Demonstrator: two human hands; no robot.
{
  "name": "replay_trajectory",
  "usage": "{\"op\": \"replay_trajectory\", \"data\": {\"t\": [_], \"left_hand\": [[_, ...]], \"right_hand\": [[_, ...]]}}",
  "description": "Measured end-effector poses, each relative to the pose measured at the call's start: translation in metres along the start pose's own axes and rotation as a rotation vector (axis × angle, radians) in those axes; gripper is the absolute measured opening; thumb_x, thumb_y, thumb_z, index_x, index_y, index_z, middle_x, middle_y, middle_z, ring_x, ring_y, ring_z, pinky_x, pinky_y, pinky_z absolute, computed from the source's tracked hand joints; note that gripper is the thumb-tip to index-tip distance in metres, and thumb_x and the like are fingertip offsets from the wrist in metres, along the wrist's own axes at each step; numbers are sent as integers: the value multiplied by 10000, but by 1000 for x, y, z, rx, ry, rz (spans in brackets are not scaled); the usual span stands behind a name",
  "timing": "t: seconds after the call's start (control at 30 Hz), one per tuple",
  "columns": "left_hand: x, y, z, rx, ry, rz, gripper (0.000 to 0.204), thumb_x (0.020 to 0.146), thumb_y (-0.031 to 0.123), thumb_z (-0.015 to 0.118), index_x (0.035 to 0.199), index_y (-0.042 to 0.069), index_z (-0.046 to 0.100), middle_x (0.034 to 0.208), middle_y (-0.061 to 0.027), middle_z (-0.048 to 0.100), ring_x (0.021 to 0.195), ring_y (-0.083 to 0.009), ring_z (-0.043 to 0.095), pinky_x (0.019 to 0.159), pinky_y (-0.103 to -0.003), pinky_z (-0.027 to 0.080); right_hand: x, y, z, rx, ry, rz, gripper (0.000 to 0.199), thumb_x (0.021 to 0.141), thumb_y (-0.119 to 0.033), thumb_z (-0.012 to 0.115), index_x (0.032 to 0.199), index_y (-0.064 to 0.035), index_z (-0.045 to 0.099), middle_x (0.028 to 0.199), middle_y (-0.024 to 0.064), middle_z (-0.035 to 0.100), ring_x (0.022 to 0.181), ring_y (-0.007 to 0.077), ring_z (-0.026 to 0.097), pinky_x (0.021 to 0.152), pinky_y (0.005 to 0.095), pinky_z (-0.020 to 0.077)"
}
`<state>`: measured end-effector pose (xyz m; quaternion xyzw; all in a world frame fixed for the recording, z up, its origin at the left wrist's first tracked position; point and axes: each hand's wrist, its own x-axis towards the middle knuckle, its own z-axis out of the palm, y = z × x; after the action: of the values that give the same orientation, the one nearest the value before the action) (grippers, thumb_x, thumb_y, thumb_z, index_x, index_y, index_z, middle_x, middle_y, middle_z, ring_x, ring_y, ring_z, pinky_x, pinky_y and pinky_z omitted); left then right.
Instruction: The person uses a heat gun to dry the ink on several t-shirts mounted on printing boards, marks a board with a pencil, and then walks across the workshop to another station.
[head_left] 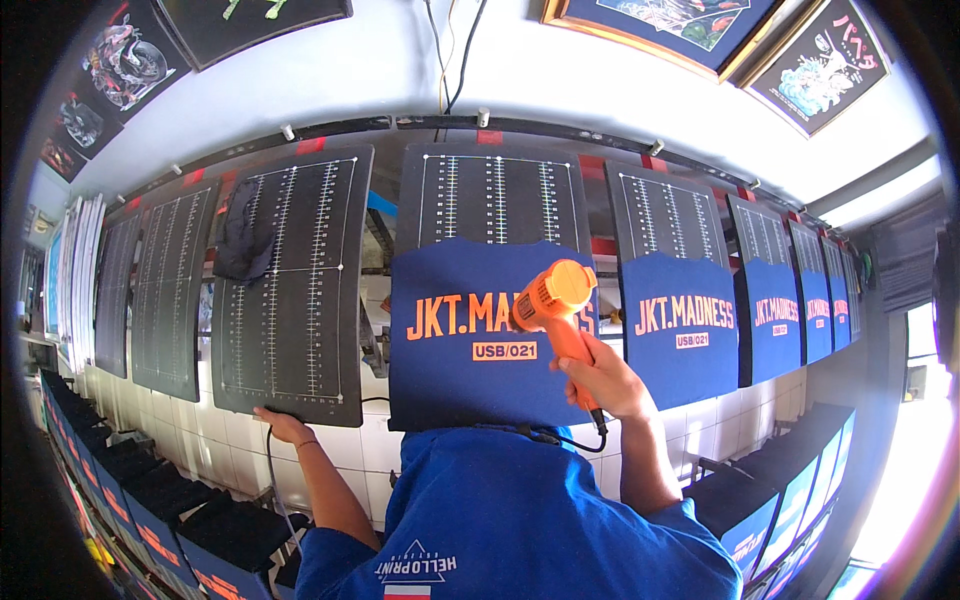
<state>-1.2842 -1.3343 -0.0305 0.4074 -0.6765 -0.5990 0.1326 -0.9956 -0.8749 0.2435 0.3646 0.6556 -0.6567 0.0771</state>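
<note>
My right hand (608,380) grips the handle of an orange heat gun (560,300). The gun is held over a navy shirt (450,380) with an orange and white print, covering part of the lettering. That shirt is spread on a black platen (490,200) with white ruled lines. At the lower edge of the bare platen to the left (300,340), my left hand (283,426) is closed around a thin dark cord (275,475), which hangs down from the fingers. The fingertips are close to the platen's edge; whether they touch it I cannot tell.
A crumpled black cloth (245,235) lies on the bare left platen. Several more platens with printed navy shirts (685,350) line up to the right. Gaps separate the platens, and a dark rail (600,145) runs behind. Rows of shirts (160,530) stand at lower left and right.
</note>
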Motion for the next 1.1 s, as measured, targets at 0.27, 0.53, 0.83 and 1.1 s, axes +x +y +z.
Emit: {"op": "replay_trajectory", "data": {"t": [0.27,0.53,0.83,1.1], "left_hand": [[-8,9,-1,86,-20,-42,963,942,708,394,1287,-184,504,1297,-253,576,1119,-351,595,970,-405,469],[-14,16,-1,109,-6,-60,903,957,666,424,1277,-172,523,1276,-223,593,1072,-321,602,940,-403,470],[-4,3,-2,-85,-53,69,901,960,668,427,1322,-154,503,1316,-225,578,1108,-309,596,956,-373,472],[-14,12,2,-5,-3,-17,890,968,660,412,1322,-152,504,1293,-223,589,1092,-309,595,950,-387,465]], "right_hand": [[17,-13,5,-26,89,-5,363,965,-159,570,1269,23,491,979,97,641,650,114,599,588,264,532],[40,-10,9,72,53,-112,318,957,-190,596,1186,11,503,700,51,581,564,117,588,490,263,479],[33,-16,12,14,-55,-54,347,961,-193,597,1221,13,495,739,63,603,582,115,596,513,263,500],[8,-7,12,-28,-76,35,425,986,-142,553,1356,31,438,1030,111,652,684,108,599,604,272,547]]}}
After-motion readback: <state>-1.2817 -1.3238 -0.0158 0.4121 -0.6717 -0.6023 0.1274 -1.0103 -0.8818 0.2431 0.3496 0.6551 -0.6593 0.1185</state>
